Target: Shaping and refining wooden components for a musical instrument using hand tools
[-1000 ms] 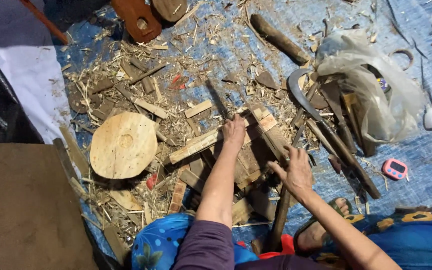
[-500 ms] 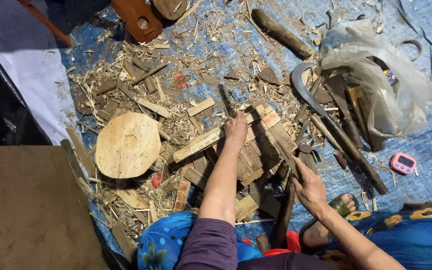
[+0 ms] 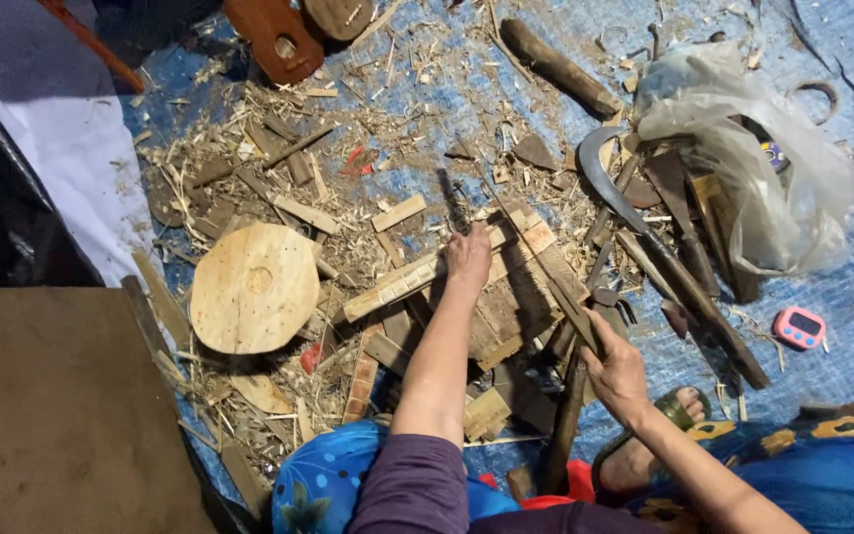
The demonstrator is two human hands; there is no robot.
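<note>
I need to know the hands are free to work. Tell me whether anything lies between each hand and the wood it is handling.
Nothing visible does. The left hand already rests on the wooden strip lying across the scrap pile, and the right hand is already closed around the dark stick. Wood chips and a sickle lie around them, not between.

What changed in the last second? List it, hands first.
The right hand drew back toward the body and closed on a long dark stick; a second ago it lay open on the wood pile. The left hand stayed pressed on the pale slat. The round wooden disc and sickle did not move.
</note>
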